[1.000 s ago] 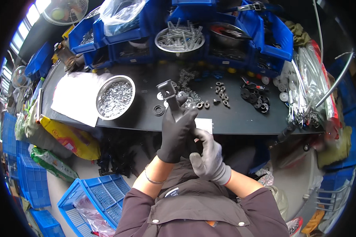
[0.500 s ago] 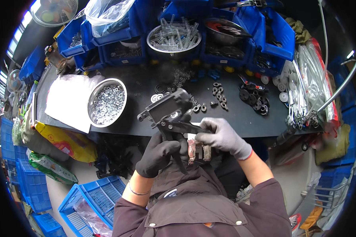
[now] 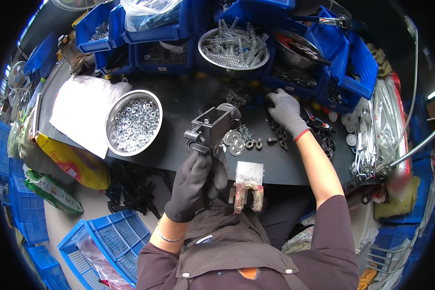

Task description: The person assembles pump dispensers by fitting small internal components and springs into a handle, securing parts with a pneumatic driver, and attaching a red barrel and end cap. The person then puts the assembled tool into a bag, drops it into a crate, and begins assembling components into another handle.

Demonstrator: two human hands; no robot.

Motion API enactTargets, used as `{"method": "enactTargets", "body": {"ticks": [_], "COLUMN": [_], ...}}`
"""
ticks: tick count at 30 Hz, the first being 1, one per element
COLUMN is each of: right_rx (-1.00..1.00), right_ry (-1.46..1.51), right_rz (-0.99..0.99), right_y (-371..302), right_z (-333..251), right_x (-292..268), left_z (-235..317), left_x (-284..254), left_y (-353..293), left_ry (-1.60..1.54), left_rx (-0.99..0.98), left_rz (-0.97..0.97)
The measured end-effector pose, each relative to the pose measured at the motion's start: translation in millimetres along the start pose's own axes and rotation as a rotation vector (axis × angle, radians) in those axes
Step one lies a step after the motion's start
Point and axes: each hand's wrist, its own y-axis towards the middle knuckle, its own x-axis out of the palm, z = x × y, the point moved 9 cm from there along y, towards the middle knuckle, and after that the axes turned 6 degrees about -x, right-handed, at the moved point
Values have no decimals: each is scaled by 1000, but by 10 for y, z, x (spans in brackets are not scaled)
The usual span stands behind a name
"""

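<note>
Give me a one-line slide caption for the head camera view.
Left hand grips a dark metal bracket assembly while right hand reaches among small black parts on the workbench.

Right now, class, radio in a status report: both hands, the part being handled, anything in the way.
Left hand gripping dark metal bracket, raised over bench edge. Right hand down on small black parts, grip unclear. Loose washers beneath the bracket.

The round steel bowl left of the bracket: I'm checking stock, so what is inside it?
The steel bowl holds a heap of small silvery nuts, nearly to the rim. The bowl's bottom is covered by them, so how deep the heap goes cannot be seen.
</note>
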Motion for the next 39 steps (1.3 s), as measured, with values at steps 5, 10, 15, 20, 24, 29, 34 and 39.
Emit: {"method": "enactTargets", "body": {"ticks": [5, 10, 15, 20, 24, 29, 34, 39], "right_rx": [18, -84, 50, 56, 125, 361, 321, 205], "right_ry": [-336, -224, 1129, 1421, 1378, 1761, 1892, 986], "right_rz": [-255, -118, 287, 301, 332, 201, -253, 244], "right_y": [205, 32, -724, -1226, -1374, -1601, -1492, -998], "right_z": [9, -6, -827, -1335, -1303, -1387, -1336, -274], "right_x": [245, -1, -796, -881, -859, -407, -199, -161], "left_z": [33, 96, -104, -200, -349, -144, -352, -127], "left_x": [120, 111, 52, 286, 234, 225, 25, -128], "left_y": [80, 99, 248, 276, 211, -213, -250, -237], "left_ry": [-220, -418, -217, -230, -110, 485, 141, 3], "left_rx": [37, 47, -11, 65, 129, 434, 37, 3], "left_rz": [-66, 35, 163, 60, 161, 388, 238, 364]}}
